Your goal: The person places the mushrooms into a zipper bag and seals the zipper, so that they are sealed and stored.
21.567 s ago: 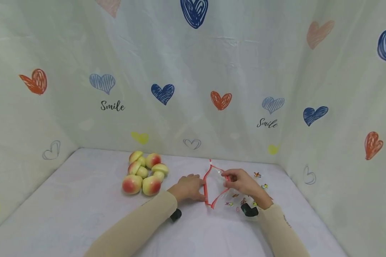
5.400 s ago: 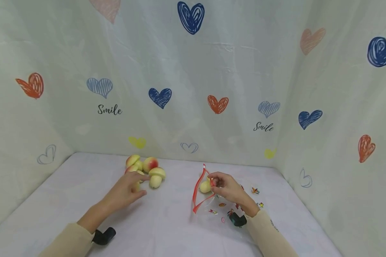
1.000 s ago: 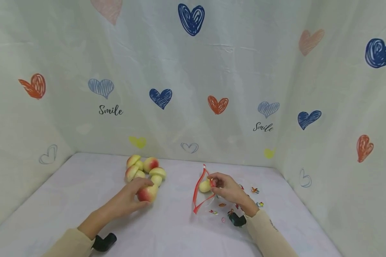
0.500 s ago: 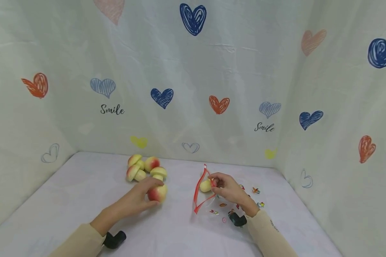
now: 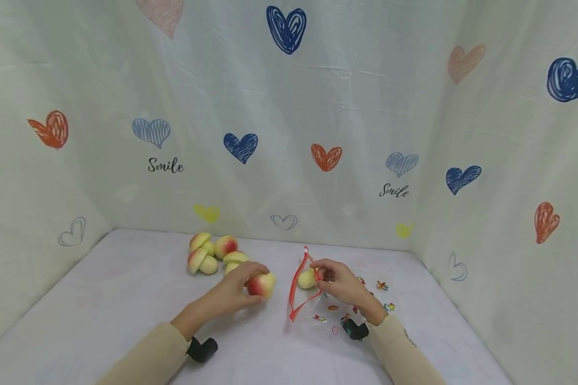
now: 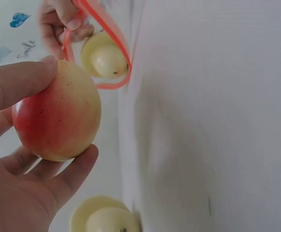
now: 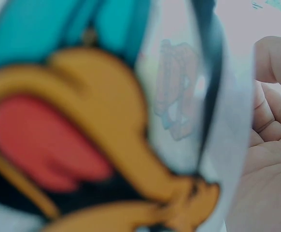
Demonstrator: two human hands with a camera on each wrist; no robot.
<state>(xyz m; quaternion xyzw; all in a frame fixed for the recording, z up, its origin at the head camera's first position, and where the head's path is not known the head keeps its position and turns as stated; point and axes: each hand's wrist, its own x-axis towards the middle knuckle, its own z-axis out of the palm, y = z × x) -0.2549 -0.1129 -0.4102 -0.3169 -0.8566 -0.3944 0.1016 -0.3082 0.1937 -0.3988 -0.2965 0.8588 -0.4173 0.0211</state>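
Observation:
My left hand (image 5: 228, 293) grips a toy mushroom (image 5: 261, 285) with a red and yellow rounded cap, just left of the bag. In the left wrist view its thumb lies over the top and the fingers support it from below. My right hand (image 5: 339, 283) pinches the red-edged rim of a clear plastic zip bag (image 5: 294, 291), whose mouth gapes toward the left. Another toy mushroom (image 5: 306, 279), pale yellow, sits just inside that mouth. A blurred cartoon print (image 7: 106, 111) on the bag fills much of the right wrist view and partly hides my right hand.
Several more toy mushrooms (image 5: 225, 246) are grouped at the back left of the white-covered table (image 5: 101, 289). One of them (image 5: 234, 258) is partly covered by my left hand. A curtain with printed hearts (image 5: 188, 91) stands behind and at both sides.
Over the last second my left hand has carried the toy mushroom rightward from the group toward the bag. My right hand keeps its hold on the bag rim.

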